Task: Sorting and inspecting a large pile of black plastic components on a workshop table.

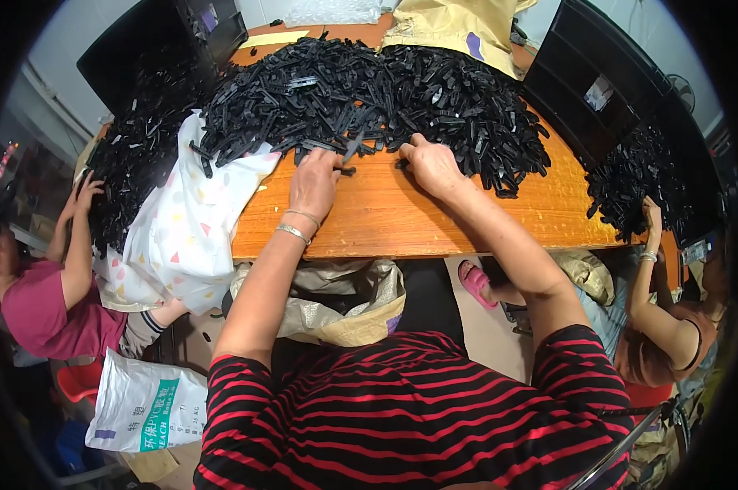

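Over my remote feed I am seeing an orange-brown wooden table stretching across the room, its edges bending toward the rim; whitish walls are rising behind, tall dark panels are standing at either end, a red seat is showing lower left, and pale floor is lying below

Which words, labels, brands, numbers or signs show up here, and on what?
White sack, lower left: dark print, plus white print on a green panel; I won't copy its wording.
Pale patch on the right-hand black panel: too small to read.
Black pieces on the table: too small to read any marks.
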{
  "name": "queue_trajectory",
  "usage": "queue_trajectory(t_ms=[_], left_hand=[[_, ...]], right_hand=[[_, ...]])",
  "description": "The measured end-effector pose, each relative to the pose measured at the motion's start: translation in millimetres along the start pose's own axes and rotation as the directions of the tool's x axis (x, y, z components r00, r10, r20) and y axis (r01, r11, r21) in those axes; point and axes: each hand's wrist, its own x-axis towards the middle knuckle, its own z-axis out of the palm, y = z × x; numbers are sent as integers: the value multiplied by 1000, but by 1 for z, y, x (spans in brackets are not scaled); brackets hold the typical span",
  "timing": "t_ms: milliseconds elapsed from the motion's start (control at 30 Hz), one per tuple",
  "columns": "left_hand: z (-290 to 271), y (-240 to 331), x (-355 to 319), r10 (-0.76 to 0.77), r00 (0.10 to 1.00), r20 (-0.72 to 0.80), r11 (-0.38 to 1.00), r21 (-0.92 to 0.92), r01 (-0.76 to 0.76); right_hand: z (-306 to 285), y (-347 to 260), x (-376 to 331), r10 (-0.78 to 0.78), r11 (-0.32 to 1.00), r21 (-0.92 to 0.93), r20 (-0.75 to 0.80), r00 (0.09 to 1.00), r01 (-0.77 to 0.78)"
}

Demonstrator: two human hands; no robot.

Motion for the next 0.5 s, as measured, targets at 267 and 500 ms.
queue_trajectory(t_ms=[267,500], left_hand=[[-3,12,-28,93,989,-113,973,-201,-114],[2,26,-20,-233,971,42,966,-106,237]], right_hand=[[1,-25,-9,-75,960,269,-15,997,76],[-2,-44,-13,222,535,795,195,955,-287]])
